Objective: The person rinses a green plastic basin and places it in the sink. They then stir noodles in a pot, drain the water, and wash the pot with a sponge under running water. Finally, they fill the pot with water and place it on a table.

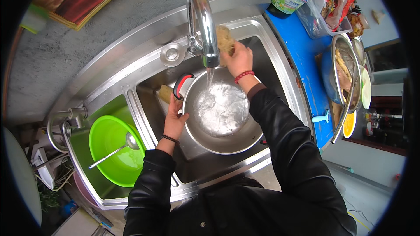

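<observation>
A wide metal pot with red-and-black handles sits in the right basin of the stainless steel sink. Water runs into it from the chrome faucet and covers its bottom. My left hand is at the pot's left side, fingertips against the near end of the left handle and thumb by the rim. In my right hand is a tan fibrous scrubber, apparently a loofah, held behind the faucet over the pot's far rim. A second yellowish scrubber piece lies left of the pot, partly hidden.
In the left basin, a green plastic bowl holds a metal ladle. A drain strainer sits on the ledge. The blue counter carries a green-labelled bottle, a plastic bin, a peeler and a metal strainer with food.
</observation>
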Demonstrator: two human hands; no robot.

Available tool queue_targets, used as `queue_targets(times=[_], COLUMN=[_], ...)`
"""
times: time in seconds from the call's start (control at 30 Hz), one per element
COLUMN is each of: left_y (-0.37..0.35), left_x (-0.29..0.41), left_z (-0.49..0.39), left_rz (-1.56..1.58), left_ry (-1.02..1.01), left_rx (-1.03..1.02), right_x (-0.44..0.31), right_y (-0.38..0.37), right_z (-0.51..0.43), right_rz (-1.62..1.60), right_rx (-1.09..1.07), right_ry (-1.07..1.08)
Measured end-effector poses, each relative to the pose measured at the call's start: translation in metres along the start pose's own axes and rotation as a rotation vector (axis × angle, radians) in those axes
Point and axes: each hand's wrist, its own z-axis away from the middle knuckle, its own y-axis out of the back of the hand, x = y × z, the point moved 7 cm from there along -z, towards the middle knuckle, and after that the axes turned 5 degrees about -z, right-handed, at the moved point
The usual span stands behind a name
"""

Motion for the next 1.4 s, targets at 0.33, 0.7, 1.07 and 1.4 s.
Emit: queue_targets(times=[0.33,0.7,1.07,1.4], left_y=[0.038,0.05,0.095,0.074], left_x=[-0.083,-0.172,-0.147,-0.07], left_z=[-0.027,-0.091,-0.07,0.009], left_rz=[-0.154,-0.388,-0.541,-0.201], left_ry=[0.535,0.62,0.307,0.304], left_rx=[0.305,0.043,0.275,0.403], right_x=[0.018,0.011,0.029,0.049], right_y=[0.075,0.046,0.041,0.053], right_z=[0.071,0.185,0.158,0.069], right_rz=[0.059,-0.197,-0.184,-0.168], right_rx=[-0.009,-0.381,-0.376,-0.069], right_ry=[0.132,0.041,-0.09,0.003])
